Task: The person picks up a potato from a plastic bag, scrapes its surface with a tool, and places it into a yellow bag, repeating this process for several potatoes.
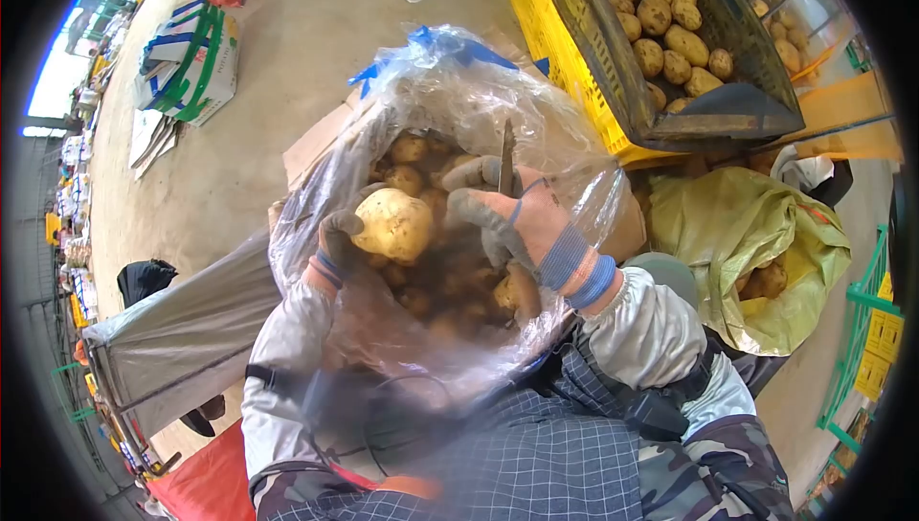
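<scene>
A large pale potato [392,226] is gripped by my left hand [337,241], in a grey-coated glove, above the plastic-lined box. My right hand [517,219], gloved in orange and grey with a blue cuff, is closed around a knife [507,159]. Its narrow dark blade points away from me, and a brownish handle end shows below the fist. Under both hands, several potatoes [409,147] lie inside the clear plastic liner [459,76]. The lower part of the liner's contents is blurred.
A yellow crate [565,61] of potatoes stands at the upper right. Close to my right side is a yellow-green sack [737,224] with potatoes inside. Flattened cartons with green straps [196,61] sit at the upper left. A grey sheet-covered frame [191,320] is on my left.
</scene>
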`<state>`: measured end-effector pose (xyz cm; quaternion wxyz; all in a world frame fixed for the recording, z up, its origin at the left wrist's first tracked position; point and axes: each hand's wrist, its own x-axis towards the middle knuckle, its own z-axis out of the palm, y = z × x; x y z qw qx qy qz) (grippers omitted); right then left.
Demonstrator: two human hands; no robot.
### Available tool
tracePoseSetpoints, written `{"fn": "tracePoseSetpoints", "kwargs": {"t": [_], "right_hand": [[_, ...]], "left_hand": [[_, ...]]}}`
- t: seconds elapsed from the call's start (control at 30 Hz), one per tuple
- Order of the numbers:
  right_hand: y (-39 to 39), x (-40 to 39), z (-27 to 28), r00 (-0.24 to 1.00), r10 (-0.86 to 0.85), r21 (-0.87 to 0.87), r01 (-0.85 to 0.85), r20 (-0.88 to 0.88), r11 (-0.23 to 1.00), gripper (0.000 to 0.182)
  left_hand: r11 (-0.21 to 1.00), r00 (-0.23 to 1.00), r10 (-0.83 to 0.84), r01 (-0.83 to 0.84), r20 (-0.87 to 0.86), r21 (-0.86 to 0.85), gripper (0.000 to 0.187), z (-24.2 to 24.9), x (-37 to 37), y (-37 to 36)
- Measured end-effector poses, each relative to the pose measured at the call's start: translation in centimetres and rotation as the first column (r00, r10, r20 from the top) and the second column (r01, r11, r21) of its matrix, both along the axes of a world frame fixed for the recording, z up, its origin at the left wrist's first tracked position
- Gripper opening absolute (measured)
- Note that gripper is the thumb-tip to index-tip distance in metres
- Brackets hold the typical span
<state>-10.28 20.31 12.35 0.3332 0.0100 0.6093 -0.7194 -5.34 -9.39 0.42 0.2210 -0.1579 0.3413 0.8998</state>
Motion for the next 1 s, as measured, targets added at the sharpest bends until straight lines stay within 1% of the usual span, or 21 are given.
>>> {"fn": "tracePoseSetpoints", "kwargs": {"t": [0.03,0.07,0.1,0.13,0.2,0.23,0.3,0.33,0.4,0.43,0.5,0.53,0.6,0.7,0.73,0.77,0.8,0.87,0.9,0.97,1.0], "right_hand": [[-0.1,-0.2,-0.7,0.989,0.076,0.161,-0.056,-0.124,0.985,0.037],[-0.3,-0.2,-1.4,0.963,0.146,0.260,-0.085,-0.225,0.962,0.041],[-0.5,-0.1,-2.1,0.923,0.216,0.362,-0.092,-0.318,0.928,0.045],[-0.7,0.2,-2.9,0.880,0.261,0.401,-0.089,-0.398,0.912,0.050],[-1.1,0.7,-2.4,0.787,0.273,0.299,-0.119,-0.553,0.947,0.061],[-1.3,1.2,-1.8,0.818,0.243,0.153,-0.191,-0.521,0.970,0.057],[-1.5,1.7,-0.5,0.872,0.211,-0.144,-0.301,-0.442,0.943,0.050],[-1.5,1.7,-0.2,0.898,0.215,-0.178,-0.300,-0.383,0.937,0.046],[-1.4,2.2,0.0,0.943,0.225,-0.252,-0.286,-0.247,0.924,0.039],[-1.5,2.5,0.2,0.944,0.237,-0.245,-0.292,-0.231,0.924,0.038],[-1.2,2.8,0.7,0.946,0.262,-0.230,-0.303,-0.191,0.925,0.036],[-1.1,2.8,0.4,0.949,0.261,-0.258,-0.300,-0.175,0.918,0.037],[-1.0,2.6,-0.2,0.955,0.256,-0.311,-0.290,-0.148,0.905,0.040],[-1.2,3.3,0.0,0.863,0.173,-0.175,-0.285,-0.475,0.942,0.041],[-1.4,3.7,0.0,0.837,0.155,-0.152,-0.271,-0.525,0.950,0.040],[-1.6,4.2,-0.2,0.808,0.139,-0.131,-0.258,-0.572,0.957,0.040],[-1.7,4.6,-0.3,0.778,0.124,-0.113,-0.242,-0.616,0.964,0.040],[-2.1,4.8,-0.6,0.781,0.142,-0.023,-0.197,-0.609,0.980,0.040],[-2.2,4.7,-0.6,0.780,0.150,0.021,-0.173,-0.608,0.985,0.040],[-2.3,5.2,-0.3,0.757,0.176,0.178,-0.080,-0.629,0.981,0.036],[-2.2,5.4,-0.2,0.746,0.192,0.257,-0.029,-0.637,0.966,0.034]], "left_hand": [[0.999,1.000,0.016,-0.015,-0.020,0.048,0.074,2.8,0.4,1.2],[0.995,0.999,0.039,-0.035,-0.039,0.094,0.080,5.0,1.0,1.9],[0.993,0.996,0.079,-0.075,-0.040,0.095,0.079,7.5,1.6,2.7],[0.989,0.992,0.119,-0.114,-0.041,0.097,0.079,9.8,2.3,3.4],[0.978,0.983,0.183,-0.182,-0.004,0.104,0.079,11.3,4.1,3.7],[0.971,0.978,0.208,-0.211,0.033,0.111,0.079,11.2,5.3,3.7],[0.963,0.970,0.233,-0.240,0.073,0.124,0.080,11.5,6.3,4.2],[0.962,0.969,0.232,-0.242,0.085,0.129,0.082,11.8,6.7,4.8],[0.966,0.970,0.242,-0.238,-0.031,0.100,0.071,11.1,8.0,5.1],[0.967,0.965,0.247,-0.240,-0.088,0.086,0.065,10.9,8.5,5.3],[0.947,0.937,0.322,-0.320,-0.139,0.032,0.064,10.7,9.5,6.2],[0.946,0.943,0.317,-0.322,-0.101,-0.032,0.075,10.3,9.8,6.1],[0.933,0.934,0.354,-0.349,-0.046,0.086,0.064,10.8,10.2,6.5],[0.926,0.930,0.368,-0.365,-0.005,0.096,0.057,9.9,11.1,6.9],[0.927,0.930,0.368,-0.367,0.003,0.073,0.057,9.1,11.3,6.9],[0.935,0.940,0.308,-0.327,-0.143,-0.137,0.057,8.2,11.5,6.9],[0.888,0.939,0.214,-0.302,-0.268,-0.347,0.057,7.7,11.6,7.0],[0.913,0.944,0.187,-0.269,-0.272,-0.307,0.057,7.3,12.2,6.9],[0.964,0.954,0.253,-0.263,-0.159,-0.046,0.057,8.1,11.9,6.9],[0.946,0.958,0.286,-0.281,-0.008,0.163,0.061,8.4,11.7,6.9],[0.950,0.956,0.292,-0.292,0.015,0.109,0.065,8.3,11.6,6.9]]}}
